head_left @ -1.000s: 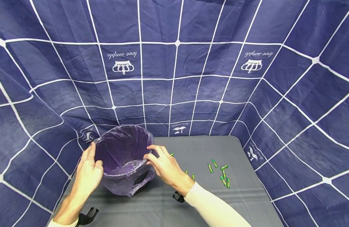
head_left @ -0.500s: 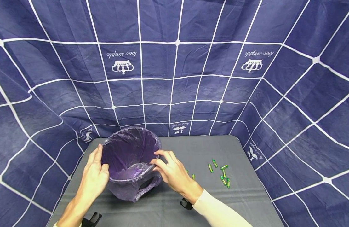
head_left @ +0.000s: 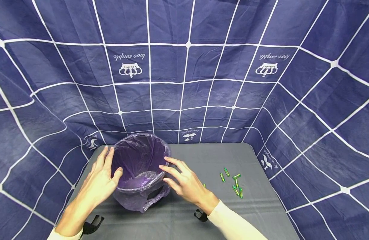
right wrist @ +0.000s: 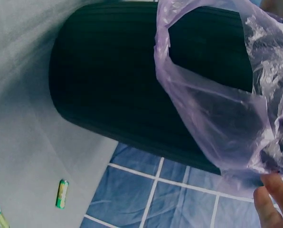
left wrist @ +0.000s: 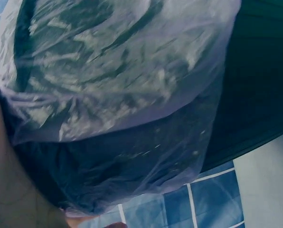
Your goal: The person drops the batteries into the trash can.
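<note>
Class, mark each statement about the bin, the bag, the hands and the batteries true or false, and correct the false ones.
1. A purple bag lines the bin. True.
2. The green batteries lie inside the bin. False: they lie on the grey table, to its right.
3. The left hand is at the bin's left side. True.
4. The right hand holds a battery. False: its fingers are spread at the bag's rim.

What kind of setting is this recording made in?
Likely a staged recording booth, not a home: a grey table is walled on three sides by blue grid-patterned cloth, holding only a small bin with a purple liner and scattered green batteries.
</note>
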Tool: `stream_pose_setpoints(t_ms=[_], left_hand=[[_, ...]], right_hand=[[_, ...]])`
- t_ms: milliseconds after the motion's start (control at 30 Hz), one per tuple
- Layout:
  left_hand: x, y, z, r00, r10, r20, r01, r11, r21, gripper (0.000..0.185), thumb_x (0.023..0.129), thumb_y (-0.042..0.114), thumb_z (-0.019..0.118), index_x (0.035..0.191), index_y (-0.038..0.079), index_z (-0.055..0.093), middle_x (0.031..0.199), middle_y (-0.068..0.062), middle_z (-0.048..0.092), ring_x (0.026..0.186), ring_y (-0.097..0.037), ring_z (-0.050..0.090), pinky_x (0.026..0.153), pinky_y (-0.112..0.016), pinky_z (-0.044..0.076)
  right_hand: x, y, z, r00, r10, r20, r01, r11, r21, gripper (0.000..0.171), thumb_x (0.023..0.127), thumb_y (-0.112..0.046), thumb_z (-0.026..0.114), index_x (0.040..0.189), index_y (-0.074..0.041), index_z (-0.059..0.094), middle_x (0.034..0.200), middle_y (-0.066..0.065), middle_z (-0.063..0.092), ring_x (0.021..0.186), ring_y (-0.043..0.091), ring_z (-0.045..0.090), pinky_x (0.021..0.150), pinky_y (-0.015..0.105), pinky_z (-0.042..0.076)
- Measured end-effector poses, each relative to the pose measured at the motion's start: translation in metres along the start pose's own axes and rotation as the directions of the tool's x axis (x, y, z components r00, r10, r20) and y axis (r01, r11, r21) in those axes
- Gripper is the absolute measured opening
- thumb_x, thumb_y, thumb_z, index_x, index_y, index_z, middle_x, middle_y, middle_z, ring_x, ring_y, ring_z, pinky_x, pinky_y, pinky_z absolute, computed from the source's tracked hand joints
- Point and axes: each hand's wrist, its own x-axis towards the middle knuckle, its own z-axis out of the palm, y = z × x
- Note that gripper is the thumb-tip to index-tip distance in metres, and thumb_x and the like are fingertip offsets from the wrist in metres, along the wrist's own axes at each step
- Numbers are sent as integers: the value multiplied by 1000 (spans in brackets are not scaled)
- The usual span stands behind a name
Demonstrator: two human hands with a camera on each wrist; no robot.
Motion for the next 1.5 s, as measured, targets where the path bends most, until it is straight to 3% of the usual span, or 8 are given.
stream_pose_setpoints(t_ms=[200, 367, 467, 767, 1100, 1300, 1500], left_hand=[[7, -2, -2, 998, 28, 62, -28, 1000, -6, 88, 120, 45, 59, 186, 3, 19, 192, -28, 18, 162, -71, 38, 109, -93, 46], [12, -4, 1, 997, 66, 28, -64, 995, -79, 87, 117, 34, 65, 181, -9, 24, 187, -37, 22, 162, -70, 40, 123, -85, 43], [12, -4, 2, 997, 73, 5, -72, 993, -94, 87, 115, 29, 68, 179, -12, 26, 184, -38, 26, 160, -69, 43, 125, -82, 43], [4, 0, 0, 999, 45, -6, -45, 995, -84, 89, 115, 33, 68, 179, -12, 26, 182, -37, 28, 153, -70, 50, 119, -83, 48], [-3, 4, -3, 999, -11, 50, 12, 999, -31, 88, 120, 44, 58, 183, -5, 20, 187, -30, 22, 125, -79, 66, 101, -85, 56], [-5, 2, 2, 999, -9, 48, 11, 999, -46, 90, 120, 42, 59, 185, -2, 15, 186, -33, 22, 128, -77, 67, 102, -85, 55], [-6, 1, 3, 1000, -7, 25, 8, 999, -52, 90, 120, 41, 60, 185, -1, 15, 185, -34, 24, 132, -77, 64, 104, -86, 54]], right_hand=[[-4, 6, -4, 1000, -9, 17, 9, 1000, 3, 56, 106, -24, 89, 159, -18, 71, 167, 16, 66, 148, 29, 71, 120, 42, 62], [-2, 9, -6, 1000, -19, 11, 18, 999, 35, 54, 104, -19, 90, 155, -15, 74, 164, 20, 67, 148, 30, 71, 122, 41, 61], [1, 9, -5, 1000, -17, 1, 17, 998, 58, 48, 104, -17, 91, 150, -13, 76, 162, 20, 68, 147, 28, 72, 121, 38, 61], [7, 3, -1, 997, -44, -60, 46, 998, 33, 37, 98, -12, 95, 131, -11, 80, 149, 20, 73, 134, 28, 78, 114, 35, 65], [3, 1, -5, 992, -83, -91, 89, 994, 67, 40, 99, -14, 94, 136, -10, 80, 151, 20, 73, 132, 28, 79, 115, 32, 64], [-5, 22, -10, 993, -75, -94, 89, 984, 157, 55, 97, -10, 96, 147, -4, 75, 150, 24, 71, 130, 29, 79, 115, 32, 64], [-23, 65, -11, 996, 66, -56, -56, 986, 159, 59, 99, -12, 94, 153, -4, 71, 150, 17, 73, 138, 31, 75, 124, 31, 57]])
